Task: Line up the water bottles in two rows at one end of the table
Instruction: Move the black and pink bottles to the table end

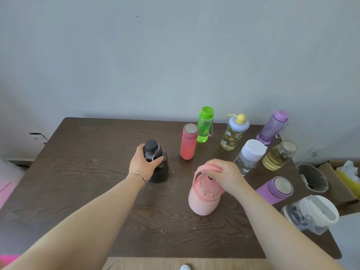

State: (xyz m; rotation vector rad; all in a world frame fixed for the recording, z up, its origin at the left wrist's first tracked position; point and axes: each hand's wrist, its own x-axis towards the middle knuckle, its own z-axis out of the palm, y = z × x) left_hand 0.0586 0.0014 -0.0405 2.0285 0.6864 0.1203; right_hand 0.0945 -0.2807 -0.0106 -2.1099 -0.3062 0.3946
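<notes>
The round pale-pink plastic bottle [203,199] with a carry handle stands upright near the middle of the dark wood-grain table [78,172]. The person's right hand [224,176] is on top of it, its grip wrapped around the pink handle; the fingertips are tucked under the strap and cannot be seen. To the left of the pink bottle and a little farther back stands the squat dark smoky bottle [158,166] with a black cap. The left hand [143,162] has its grip clamped around this bottle's neck and shoulder, thumb on the right side, so the palm hides the bottle's left flank. A thin bracelet [140,176] circles that wrist.

Behind the pink bottle stands a coral-red cylindrical flask [188,143] with a steel top, just beside a translucent green bottle [204,125]. To the pink bottle's right rear are a patterned bottle [232,135] with a pale blue lid and yellow knob, a clear bottle [248,156] with a white cap partly hidden behind the right hand, a translucent purple bottle [272,127], and a yellowish ribbed glass bottle [278,155]. Right of the pink bottle sits a lilac flask [276,190] with a steel top, its base covered by the right forearm, and a large clear jug [311,213] with a white lid at the table's edge, blurred by lens distortion. Beyond that edge, a clear cup [312,178] and a cardboard box [342,182] are only partly in view.
</notes>
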